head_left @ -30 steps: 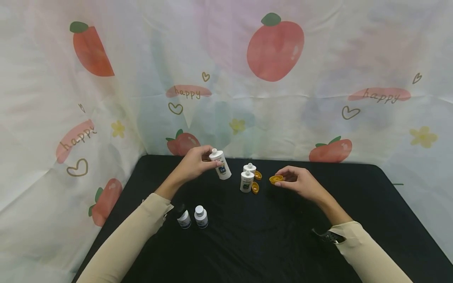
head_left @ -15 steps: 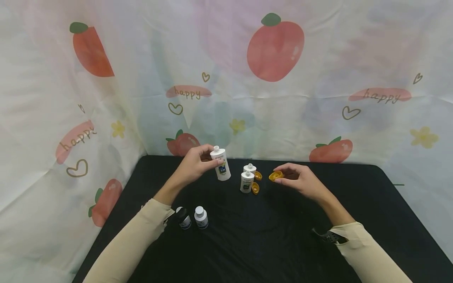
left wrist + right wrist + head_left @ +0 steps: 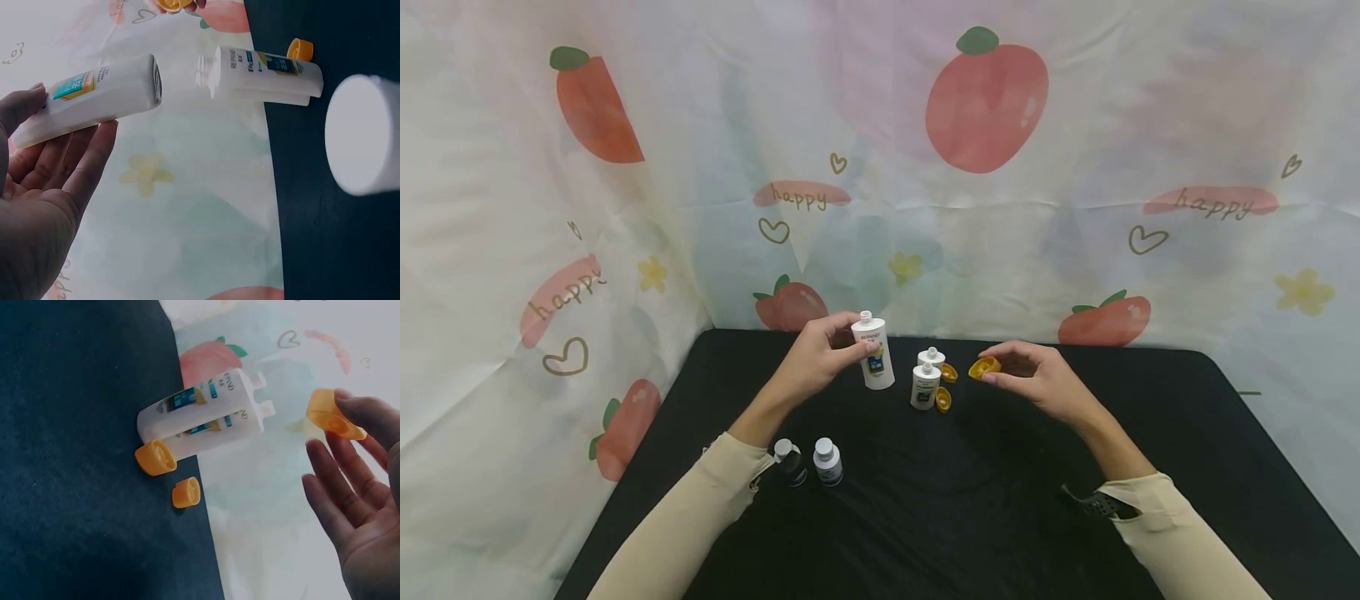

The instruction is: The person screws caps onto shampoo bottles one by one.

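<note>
My left hand [image 3: 820,358] grips a white shampoo-type bottle [image 3: 876,371] by its side, thumb across the label. Its neck is bare, and it leans slightly, held up over the far part of the table. To the right, my right hand [image 3: 1045,379] pinches a yellow-orange cap [image 3: 332,414] between thumb and fingers, its hollow side partly showing. Between the hands stand two similar capless bottles, a front bottle [image 3: 925,388] and a rear bottle [image 3: 931,357]. Beside them on the table lie two more orange caps, a nearer cap [image 3: 943,401] and a farther cap [image 3: 950,373].
Closer to me stand two small white bottles with white lids, a right one [image 3: 828,463] and a left one [image 3: 786,448] partly covered by something dark near my left sleeve. A fruit-printed curtain [image 3: 880,250] rises behind the black table [image 3: 925,517].
My left hand has brought its bottle a little right and lower, turning it more upright with the label facing me. My right hand has lifted slightly, and its cap has tilted.
</note>
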Demonstrator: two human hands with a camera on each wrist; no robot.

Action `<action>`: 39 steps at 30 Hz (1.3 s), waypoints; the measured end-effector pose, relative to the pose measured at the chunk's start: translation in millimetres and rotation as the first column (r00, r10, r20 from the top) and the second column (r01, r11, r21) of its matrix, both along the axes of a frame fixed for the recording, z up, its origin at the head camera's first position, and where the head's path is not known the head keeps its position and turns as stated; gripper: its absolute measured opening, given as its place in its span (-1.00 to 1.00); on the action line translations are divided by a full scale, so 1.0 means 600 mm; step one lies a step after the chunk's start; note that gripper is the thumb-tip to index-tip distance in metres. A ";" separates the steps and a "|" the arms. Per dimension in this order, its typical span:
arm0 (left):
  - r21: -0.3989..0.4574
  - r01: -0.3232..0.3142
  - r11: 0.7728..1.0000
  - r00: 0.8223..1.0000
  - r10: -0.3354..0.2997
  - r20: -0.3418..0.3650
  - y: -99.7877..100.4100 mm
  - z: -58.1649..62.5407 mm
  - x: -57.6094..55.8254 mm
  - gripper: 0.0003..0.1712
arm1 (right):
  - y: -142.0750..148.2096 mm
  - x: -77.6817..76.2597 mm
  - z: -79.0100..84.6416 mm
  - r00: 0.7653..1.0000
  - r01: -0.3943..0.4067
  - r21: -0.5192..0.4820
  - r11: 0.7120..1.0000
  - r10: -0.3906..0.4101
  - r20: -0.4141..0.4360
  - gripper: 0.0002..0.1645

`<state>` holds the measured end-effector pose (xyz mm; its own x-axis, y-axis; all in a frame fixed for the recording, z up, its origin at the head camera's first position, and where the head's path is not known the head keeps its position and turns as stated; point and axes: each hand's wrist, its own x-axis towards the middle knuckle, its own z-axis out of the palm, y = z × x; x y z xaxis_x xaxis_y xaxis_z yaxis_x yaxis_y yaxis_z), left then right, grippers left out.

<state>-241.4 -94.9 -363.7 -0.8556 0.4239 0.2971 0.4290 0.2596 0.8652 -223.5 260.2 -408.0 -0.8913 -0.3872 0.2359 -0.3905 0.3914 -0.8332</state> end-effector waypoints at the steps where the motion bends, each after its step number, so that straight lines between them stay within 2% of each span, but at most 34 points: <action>1: -0.002 0.000 1.000 1.000 0.000 -0.001 0.002 0.001 0.002 -0.60 | -0.003 0.004 0.007 1.000 -0.005 -0.009 1.000 0.005 -0.002 -0.63; 5: 0.028 0.015 0.999 1.000 -0.016 0.025 0.009 0.003 0.009 -0.60 | -0.016 0.018 0.034 1.000 -0.022 -0.030 0.999 0.022 0.001 -0.62; 9: 0.082 0.039 0.996 0.997 -0.043 0.056 0.017 0.002 0.015 -0.61 | -0.023 0.022 0.047 0.999 -0.038 -0.044 0.998 0.038 -0.004 -0.63; 13: 0.097 0.051 0.994 0.997 -0.057 0.059 0.025 -0.002 0.020 -0.61 | -0.029 0.023 0.054 0.998 -0.056 -0.042 0.998 0.055 -0.027 -0.63; 20: 0.067 0.046 0.997 0.996 -0.050 0.068 0.042 0.029 0.060 -0.65 | -0.042 0.029 0.070 0.997 -0.061 -0.016 0.998 0.060 -0.046 -0.62; 29: 0.058 0.040 0.998 0.998 -0.043 0.054 0.057 0.024 0.078 -0.62 | -0.053 0.031 0.085 0.983 -0.158 -0.056 0.986 0.152 -0.101 -0.57; 34: 0.069 0.049 0.996 0.996 -0.054 0.066 0.066 0.017 0.084 -0.58 | -0.055 0.024 0.084 0.983 -0.145 -0.031 0.989 0.141 -0.118 -0.54; 39: 0.137 0.047 0.990 0.994 -0.061 0.095 0.076 -0.014 0.074 -0.53 | -0.061 0.023 0.091 0.986 -0.136 -0.034 0.990 0.131 -0.102 -0.56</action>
<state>-197.2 -49.0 -372.1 -0.8604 0.4323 0.2699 0.3504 0.1173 0.9292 -209.9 223.6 -353.1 -0.8035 -0.4892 0.3391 -0.5189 0.2965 -0.8018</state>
